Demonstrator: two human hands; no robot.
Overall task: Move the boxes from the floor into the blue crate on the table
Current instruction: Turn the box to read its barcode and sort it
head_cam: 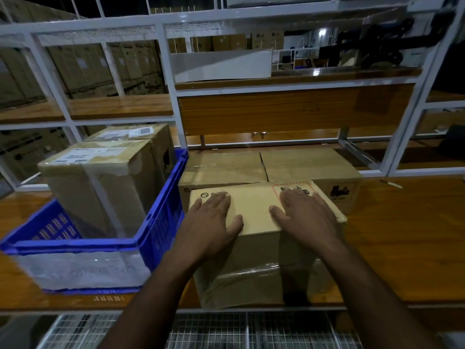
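A taped cardboard box (254, 263) stands on the wooden table (402, 235) at the front, just right of the blue crate (161, 222). My left hand (214, 220) lies flat on the left part of its top with straight fingers. My right hand (304, 217) lies flat on the right part, over a red dotted label. Inside the crate stand two tall cardboard boxes, the nearer box (100, 177) and the farther box (136, 133), both with white labels on top.
Behind the front box lie two more cardboard boxes, a left box (224, 167) and a right box (314, 165), against a wooden back panel (289, 107). A white metal shelf frame (163, 71) rises behind the table. Wire mesh flooring (226, 331) shows below the table edge.
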